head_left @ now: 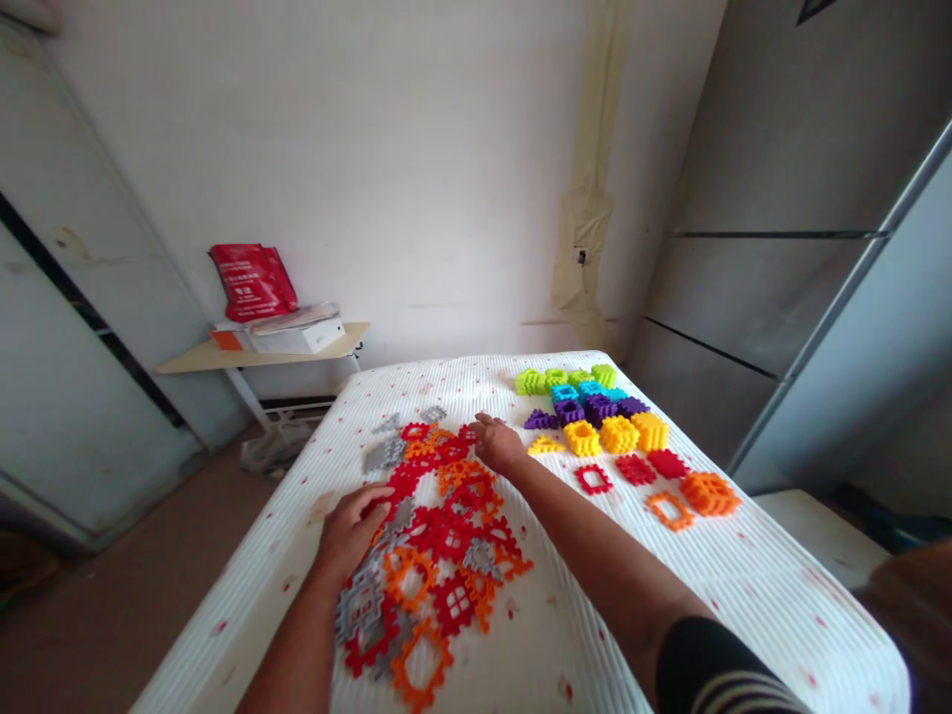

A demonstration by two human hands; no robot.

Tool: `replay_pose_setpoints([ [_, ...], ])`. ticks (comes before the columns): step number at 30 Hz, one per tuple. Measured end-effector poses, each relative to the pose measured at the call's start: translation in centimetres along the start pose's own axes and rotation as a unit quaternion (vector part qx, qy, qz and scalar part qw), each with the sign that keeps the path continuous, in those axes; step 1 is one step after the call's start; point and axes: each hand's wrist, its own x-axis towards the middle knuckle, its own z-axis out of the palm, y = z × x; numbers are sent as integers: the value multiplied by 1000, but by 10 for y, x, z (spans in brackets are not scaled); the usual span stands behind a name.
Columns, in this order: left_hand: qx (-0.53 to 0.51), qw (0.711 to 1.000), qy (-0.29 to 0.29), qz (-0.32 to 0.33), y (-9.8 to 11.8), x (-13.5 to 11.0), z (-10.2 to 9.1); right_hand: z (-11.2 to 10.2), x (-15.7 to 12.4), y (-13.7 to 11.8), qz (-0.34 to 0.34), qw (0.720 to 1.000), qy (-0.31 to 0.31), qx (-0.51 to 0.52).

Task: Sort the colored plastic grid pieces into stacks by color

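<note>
A loose pile of flat, notched plastic building pieces in red, orange and grey lies on the bed. My left hand [351, 528] is at the pile's left edge, thumb and forefinger apart, beside a red piece [404, 483] and a grey piece [402, 518]. Stretched farther forward, my right hand [497, 443] is over the pile's far right edge. Its fingers are extended near a small red piece [468, 433]; whether they touch it I cannot tell. Nearer me in the pile lie an orange frame piece [411, 557] and a red window piece [455, 600].
Stacks sorted by colour stand at the right: green [531, 382], blue [563, 393], purple [599, 408], yellow [620, 433], red [636, 468] and orange [709, 493]. A side table [197, 357] with a red bag [253, 283] is at the left; a grey fridge [773, 178] is at the right.
</note>
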Motion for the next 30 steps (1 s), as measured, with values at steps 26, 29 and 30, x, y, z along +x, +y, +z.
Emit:
replay_pose_setpoints([
  [26, 1, 1000, 6, 4, 6, -1, -1, -37, -80, 48, -114, 975, -124, 144],
  [29, -3, 1000, 4, 4, 5, -1, -1, -36, -95, 47, -60, 988, -114, 85],
  [30, -5, 1000, 2, 5, 5, -1, -1, -36, -101, 45, -26, 994, -92, 57],
])
